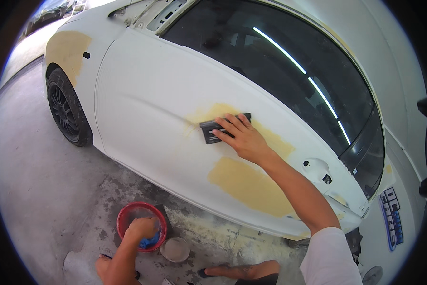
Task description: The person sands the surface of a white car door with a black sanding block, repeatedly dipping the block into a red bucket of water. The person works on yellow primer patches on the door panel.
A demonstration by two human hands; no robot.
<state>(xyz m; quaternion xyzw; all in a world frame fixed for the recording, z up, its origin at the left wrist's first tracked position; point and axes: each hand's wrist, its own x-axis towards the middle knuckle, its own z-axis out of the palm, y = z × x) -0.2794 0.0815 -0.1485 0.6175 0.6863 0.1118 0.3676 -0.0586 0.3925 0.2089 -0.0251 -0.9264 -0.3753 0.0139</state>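
Observation:
My right hand [241, 138] presses a black sanding sheet [212, 134] flat on the white car door [147, 85], its fingers spread over the sheet at a yellow filler patch [273, 140]. A second yellow patch [244, 185] lies lower on the door, near the door handle recess [318, 171]. My left hand [144, 228] reaches into a red bucket [124, 213] on the floor, fingers curled at a blue cloth [149, 241] and partly hidden by the hand itself.
A round shallow container [174, 249] sits beside the bucket on the stained concrete floor [52, 199]. The front wheel [66, 107] is at left, the dark window [285, 57] above. A wall sign [390, 218] and a grey round object [373, 275] are at right.

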